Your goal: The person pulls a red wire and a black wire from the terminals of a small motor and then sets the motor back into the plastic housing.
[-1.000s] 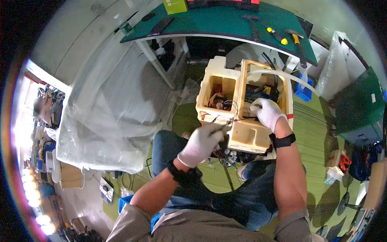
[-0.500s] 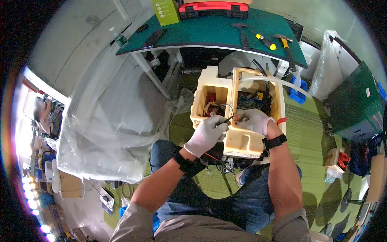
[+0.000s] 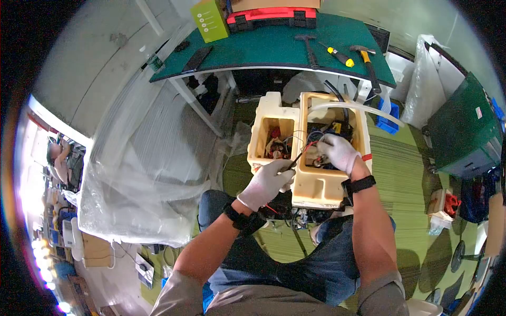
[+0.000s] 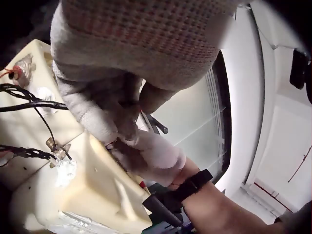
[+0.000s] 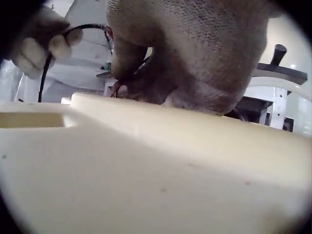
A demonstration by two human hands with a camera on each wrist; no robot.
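Observation:
A cream plastic housing (image 3: 304, 192) with two open compartments stands before my knees. Wires and small parts (image 3: 276, 148) fill its left compartment; more dark wiring lies in the right one. My white-gloved left hand (image 3: 265, 184) pinches a black cable (image 5: 87, 26) near the housing's front edge. That cable bends across to my right hand (image 3: 339, 153), also gloved, over the right compartment. There the right fingers pinch its red wire (image 3: 311, 144); the glove hides the wire's end. In the left wrist view, a black cable (image 4: 34, 105) and braided wires run across the housing.
A whitish hose (image 3: 363, 107) arches over the right compartment. Behind, a green-topped table (image 3: 263, 52) carries hammers (image 3: 369, 66), a screwdriver (image 3: 340, 56) and a red toolbox (image 3: 274, 18). A blue bin (image 3: 388, 118) sits back right; plastic-wrapped goods (image 3: 142, 174) stand on the left.
Both hands came together over the housing's middle, then the right moved back over the right compartment. Red wire now shows stretched between them. The head view has shifted slightly.

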